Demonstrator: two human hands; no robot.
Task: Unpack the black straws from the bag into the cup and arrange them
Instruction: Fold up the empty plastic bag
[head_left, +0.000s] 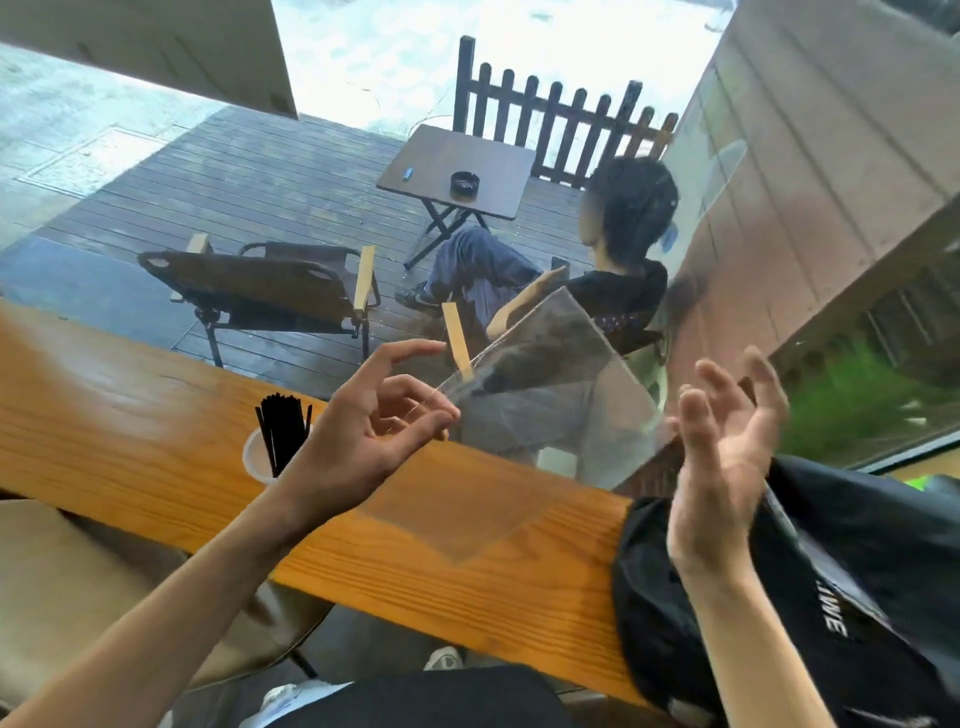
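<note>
Bare counter between cup and black bag

The wooden counter (156, 415) lies bare left of the cup (255, 457) and along its near edge, leaving a hand room to pass. The black straws (283, 431) stand upright in the cup, beside the left hand (374, 431). The clear bag (545, 415) hangs over the counter's middle; a black bag (831, 571) covers the right end.
</note>
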